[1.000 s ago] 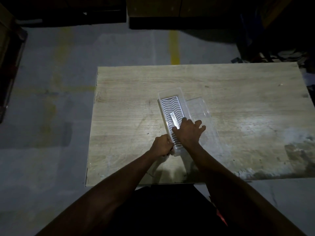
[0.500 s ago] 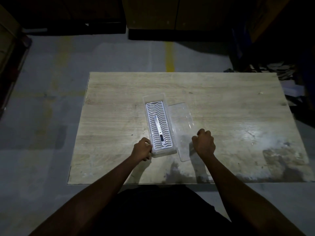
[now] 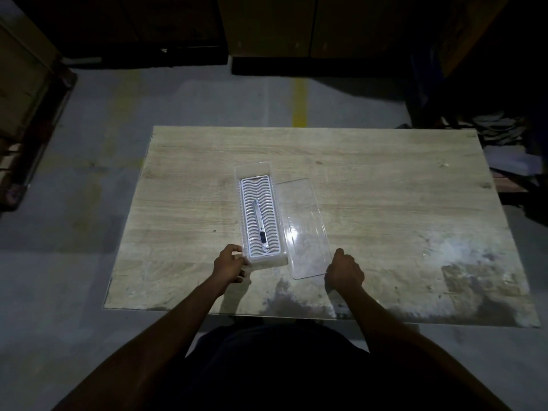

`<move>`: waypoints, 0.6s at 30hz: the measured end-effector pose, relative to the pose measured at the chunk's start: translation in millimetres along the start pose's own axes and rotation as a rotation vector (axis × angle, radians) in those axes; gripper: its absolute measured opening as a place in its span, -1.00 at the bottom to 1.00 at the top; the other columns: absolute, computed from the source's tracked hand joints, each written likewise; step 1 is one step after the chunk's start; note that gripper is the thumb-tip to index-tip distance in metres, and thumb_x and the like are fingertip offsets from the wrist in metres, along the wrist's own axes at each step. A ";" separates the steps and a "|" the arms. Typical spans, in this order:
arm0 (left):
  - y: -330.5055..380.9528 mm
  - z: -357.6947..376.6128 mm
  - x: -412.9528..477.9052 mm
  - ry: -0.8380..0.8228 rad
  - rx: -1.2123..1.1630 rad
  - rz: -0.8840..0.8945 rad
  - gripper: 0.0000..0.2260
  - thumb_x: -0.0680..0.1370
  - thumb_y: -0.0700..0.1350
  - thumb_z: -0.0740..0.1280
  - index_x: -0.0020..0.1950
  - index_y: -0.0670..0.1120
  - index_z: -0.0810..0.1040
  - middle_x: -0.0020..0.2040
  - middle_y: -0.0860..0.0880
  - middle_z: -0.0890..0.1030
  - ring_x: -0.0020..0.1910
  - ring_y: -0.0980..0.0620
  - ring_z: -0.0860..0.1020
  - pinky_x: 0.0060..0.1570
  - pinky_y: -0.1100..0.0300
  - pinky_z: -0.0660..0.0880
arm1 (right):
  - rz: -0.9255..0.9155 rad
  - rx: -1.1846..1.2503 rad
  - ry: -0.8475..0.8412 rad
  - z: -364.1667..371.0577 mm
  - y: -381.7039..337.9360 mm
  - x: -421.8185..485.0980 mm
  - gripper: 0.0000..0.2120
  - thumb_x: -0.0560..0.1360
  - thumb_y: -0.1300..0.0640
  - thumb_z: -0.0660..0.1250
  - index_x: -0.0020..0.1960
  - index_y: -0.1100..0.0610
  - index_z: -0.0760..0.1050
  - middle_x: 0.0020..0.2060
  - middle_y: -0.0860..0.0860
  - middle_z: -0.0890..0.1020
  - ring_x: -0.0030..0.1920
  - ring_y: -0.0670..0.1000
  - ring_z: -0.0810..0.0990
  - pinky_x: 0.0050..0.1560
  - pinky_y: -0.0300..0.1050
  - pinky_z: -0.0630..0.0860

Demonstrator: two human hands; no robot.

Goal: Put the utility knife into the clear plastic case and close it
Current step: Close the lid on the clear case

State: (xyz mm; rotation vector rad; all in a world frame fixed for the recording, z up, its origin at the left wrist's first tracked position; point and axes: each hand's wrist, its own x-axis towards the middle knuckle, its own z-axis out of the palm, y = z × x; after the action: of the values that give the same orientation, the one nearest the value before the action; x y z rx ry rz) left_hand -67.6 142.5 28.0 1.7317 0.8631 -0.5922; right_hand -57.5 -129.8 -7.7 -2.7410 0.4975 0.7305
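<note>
The clear plastic case (image 3: 252,170) lies open on the wooden table, with a white wavy-ribbed insert in it. The silver utility knife (image 3: 260,225) rests lengthwise on that insert. The clear lid (image 3: 305,229) lies flat on the table just right of the case. My left hand (image 3: 229,264) grips the case's near left corner. My right hand (image 3: 345,269) sits with curled fingers at the lid's near right corner; whether it grips the lid is unclear.
The table (image 3: 385,203) carries only the case and lid; its near edge shows worn, stained patches. A grey floor with a yellow line (image 3: 299,102) lies beyond. Dark cabinets stand at the back, and clutter (image 3: 504,143) sits off the table's right side.
My right hand came off the knife inside the case and moved right to the lid's near corner. The knife now lies alone in the case. My left hand stayed on the case.
</note>
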 end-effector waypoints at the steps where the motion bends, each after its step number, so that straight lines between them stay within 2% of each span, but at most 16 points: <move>1: -0.7 0.4 -0.1 0.010 -0.001 0.004 -0.75 0.50 -0.30 0.25 0.16 -0.09 0.45 -0.15 -0.17 0.64 -0.44 -0.09 0.50 -0.42 0.16 0.47 | -0.002 0.028 -0.007 -0.3 0.0 1.3 -0.82 0.52 0.14 0.24 0.10 0.16 0.39 -0.01 0.14 0.58 -0.02 0.17 0.62 -0.04 0.03 0.56; 4: -0.2 2.7 -2.0 0.024 0.008 0.034 -0.70 0.50 -0.32 0.24 0.18 -0.05 0.45 -0.20 -0.14 0.62 -0.44 -0.09 0.51 -0.37 0.13 0.48 | -0.029 0.172 -0.020 -4.0 -3.9 6.2 -0.83 0.53 0.13 0.20 0.04 0.22 0.41 -0.01 0.20 0.55 -0.04 0.23 0.60 -0.02 0.06 0.55; 9: 0.2 1.9 -2.5 0.013 0.031 0.091 -0.53 0.50 -0.32 0.27 0.36 0.03 0.41 -0.19 -0.18 0.61 -0.40 -0.08 0.51 -0.39 0.12 0.49 | -0.115 0.423 0.164 -28.3 -39.3 7.8 -0.77 0.59 0.15 0.17 0.13 0.27 0.46 0.09 0.26 0.47 -0.04 0.24 0.57 -0.04 -0.02 0.49; 12: 0.3 -1.1 -1.4 0.006 0.051 0.092 -0.47 0.51 -0.30 0.30 0.45 0.04 0.36 -0.18 -0.17 0.64 -0.40 -0.05 0.50 -0.44 0.16 0.49 | -0.310 0.503 0.286 -48.7 -68.2 4.0 -0.79 0.56 0.23 0.21 0.14 0.29 0.49 0.08 0.28 0.50 -0.01 0.24 0.56 -0.04 -0.07 0.45; 15: 0.6 -2.3 -0.9 -0.004 0.080 0.099 -0.46 0.53 -0.27 0.31 0.48 0.01 0.31 -0.23 -0.13 0.64 -0.41 -0.01 0.50 -0.47 0.21 0.51 | -0.521 0.473 0.342 -65.1 -99.1 -1.8 -0.67 0.53 0.29 0.22 0.27 0.33 0.46 0.17 0.29 0.55 0.15 0.23 0.54 0.14 0.00 0.46; 18: 1.0 -2.4 0.3 -0.009 0.119 0.114 -0.47 0.54 -0.26 0.30 0.49 0.00 0.30 -0.21 -0.15 0.65 -0.42 0.01 0.51 -0.51 0.26 0.51 | -0.717 0.386 0.340 -69.2 -125.0 -10.1 -0.56 0.50 0.19 0.21 0.34 0.34 0.42 0.25 0.30 0.54 0.24 0.23 0.52 0.27 0.03 0.43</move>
State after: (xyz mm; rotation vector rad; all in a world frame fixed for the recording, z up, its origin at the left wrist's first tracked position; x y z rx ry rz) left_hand -66.7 144.7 29.1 1.8709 0.7298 -0.5852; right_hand 12.5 -36.8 75.7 -2.4045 -0.2696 -0.0131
